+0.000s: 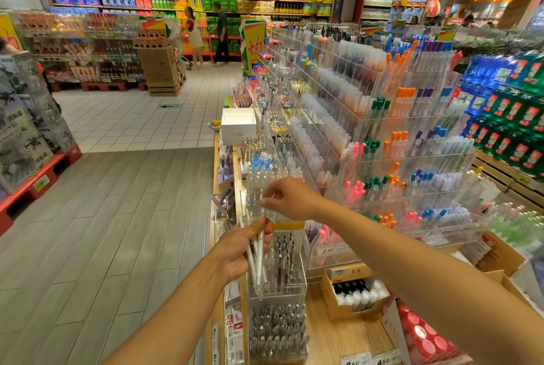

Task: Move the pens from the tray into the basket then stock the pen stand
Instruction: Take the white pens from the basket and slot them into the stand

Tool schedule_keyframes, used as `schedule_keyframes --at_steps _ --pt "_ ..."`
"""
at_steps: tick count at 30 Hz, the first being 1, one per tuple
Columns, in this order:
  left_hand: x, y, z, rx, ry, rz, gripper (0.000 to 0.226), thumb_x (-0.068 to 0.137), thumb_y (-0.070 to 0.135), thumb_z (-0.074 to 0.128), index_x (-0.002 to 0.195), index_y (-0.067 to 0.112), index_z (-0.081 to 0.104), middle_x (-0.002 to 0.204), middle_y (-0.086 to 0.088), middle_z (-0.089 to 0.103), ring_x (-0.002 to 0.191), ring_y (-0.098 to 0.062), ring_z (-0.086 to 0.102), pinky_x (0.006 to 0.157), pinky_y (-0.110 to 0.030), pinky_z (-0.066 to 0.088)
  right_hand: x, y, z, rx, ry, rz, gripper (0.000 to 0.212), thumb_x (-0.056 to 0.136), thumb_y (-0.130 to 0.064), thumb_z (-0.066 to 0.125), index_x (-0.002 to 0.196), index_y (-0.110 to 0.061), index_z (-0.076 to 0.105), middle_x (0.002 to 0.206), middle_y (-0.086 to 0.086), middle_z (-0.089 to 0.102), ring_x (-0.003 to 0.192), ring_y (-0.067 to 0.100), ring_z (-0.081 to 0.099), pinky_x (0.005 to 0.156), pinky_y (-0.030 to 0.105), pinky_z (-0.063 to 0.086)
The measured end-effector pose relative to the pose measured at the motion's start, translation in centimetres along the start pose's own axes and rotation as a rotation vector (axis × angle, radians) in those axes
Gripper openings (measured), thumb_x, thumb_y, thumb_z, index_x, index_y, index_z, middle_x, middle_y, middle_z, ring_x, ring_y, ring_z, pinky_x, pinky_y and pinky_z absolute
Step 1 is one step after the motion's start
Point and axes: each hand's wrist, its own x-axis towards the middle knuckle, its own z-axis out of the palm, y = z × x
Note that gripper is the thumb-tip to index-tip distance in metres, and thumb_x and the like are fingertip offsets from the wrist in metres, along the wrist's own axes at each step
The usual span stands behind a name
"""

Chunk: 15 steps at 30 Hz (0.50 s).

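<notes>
Supermarket aisle: our left hand (235,249) grips a bunch of slim white plastic pens (255,255); our right hand (290,198) pinches a clear pen (250,202) above the tiered clear acrylic pen stand (362,141).

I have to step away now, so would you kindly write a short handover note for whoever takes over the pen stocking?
Left hand: grips a small bunch of white pens, tips pointing down.
Right hand: fingers pinched over the clear pen stand; what it pinches is too blurred to tell.
Done: stand compartments already hold many pens.
Left: slot the held pens into the stand. No tray or basket is in view, so that step cannot be judged.
</notes>
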Motion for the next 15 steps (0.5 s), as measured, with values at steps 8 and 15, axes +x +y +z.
schedule_keyframes --at_steps 8,15 --pt "0.3 -0.4 0.1 0.075 0.021 0.088 0.035 0.075 0.024 0.074 0.095 -0.005 0.071 0.079 -0.016 0.071 0.058 -0.018 0.064 0.051 -0.026 0.055 -0.8 0.9 0.8 0.485 -0.193 0.223 0.016 0.092 -0.015 0.064 0.08 -0.005 0.069 0.068 0.006 0.061 0.054 0.011 0.051 0.051 0.022 0.041" --pt "0.4 -0.1 -0.9 -0.112 0.164 0.058 0.02 0.099 0.012 0.054 0.102 -0.007 0.057 0.066 -0.018 0.064 0.049 -0.023 0.063 0.044 -0.03 0.054 -0.7 1.5 -1.2 0.8 -0.105 0.23 0.013 0.097 -0.007 0.054 0.094 0.004 0.06 0.082 0.011 0.06 0.071 0.015 0.061 0.067 0.021 0.054"
